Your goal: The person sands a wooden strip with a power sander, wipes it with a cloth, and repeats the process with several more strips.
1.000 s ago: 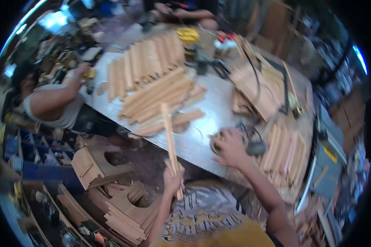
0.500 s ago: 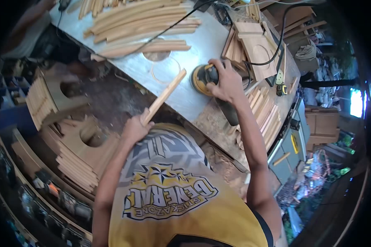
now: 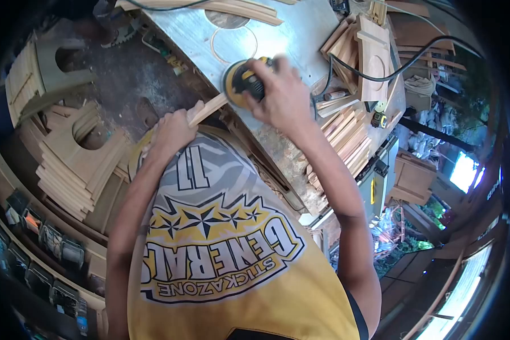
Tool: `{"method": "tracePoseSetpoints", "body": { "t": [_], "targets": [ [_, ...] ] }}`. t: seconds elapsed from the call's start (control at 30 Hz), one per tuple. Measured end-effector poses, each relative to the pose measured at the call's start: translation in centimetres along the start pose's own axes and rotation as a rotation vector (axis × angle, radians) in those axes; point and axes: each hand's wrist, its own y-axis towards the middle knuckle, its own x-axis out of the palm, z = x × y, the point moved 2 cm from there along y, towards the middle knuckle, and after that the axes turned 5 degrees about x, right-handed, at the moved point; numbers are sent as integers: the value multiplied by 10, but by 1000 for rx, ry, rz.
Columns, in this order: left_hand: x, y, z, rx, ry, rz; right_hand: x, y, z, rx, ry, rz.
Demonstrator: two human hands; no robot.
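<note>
Head view: the bench and both hands sit high in the picture.
Left hand (image 3: 173, 131): closed around the near end of a wooden strip (image 3: 208, 109), at 11 o'clock.
Wooden strip: pale and narrow; it slants toward 2 o'clock, and its far end meets the sander (image 3: 241, 85) at the bench edge.
Right hand (image 3: 280, 96): clamped over the yellow-and-black sander, at 12 o'clock.
Bench (image 3: 300, 31): grey metal top.
Slats (image 3: 348, 136): stacked at 3 o'clock of the right hand.
Cable (image 3: 391, 71): black, looping at 2 o'clock.
Cut-out panels (image 3: 76, 164): piled on the floor at 9 o'clock.
</note>
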Motion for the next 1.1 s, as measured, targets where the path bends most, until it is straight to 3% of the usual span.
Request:
{"method": "tracePoseSetpoints", "body": {
  "t": [0.1, 0.23, 0.4, 0.63, 0.77, 0.9, 1.1],
  "targets": [
    [-1, -3, -3, 13, 6, -29, 1, 15, 28, 96, -47, 69],
    [-7, -2, 10, 77, -6, -3, 1, 13, 38, 75, 19, 120],
    [-5, 2, 19, 103, 24, -7, 0, -6, -1, 26, 21, 24],
    [-6, -21, 9, 97, 31, 27, 1, 22, 94, 181, -29, 166],
    [-7, -20, 3, 91, 54, 30, -18, 25, 118, 240, -77, 181],
    [-5, -17, -1, 133, 67, 42, -26, 16, 112, 256, 28, 205],
    [-4, -17, -2, 69, 94, 26, 0, 14, 57, 202, 53, 84]
  ]
}}
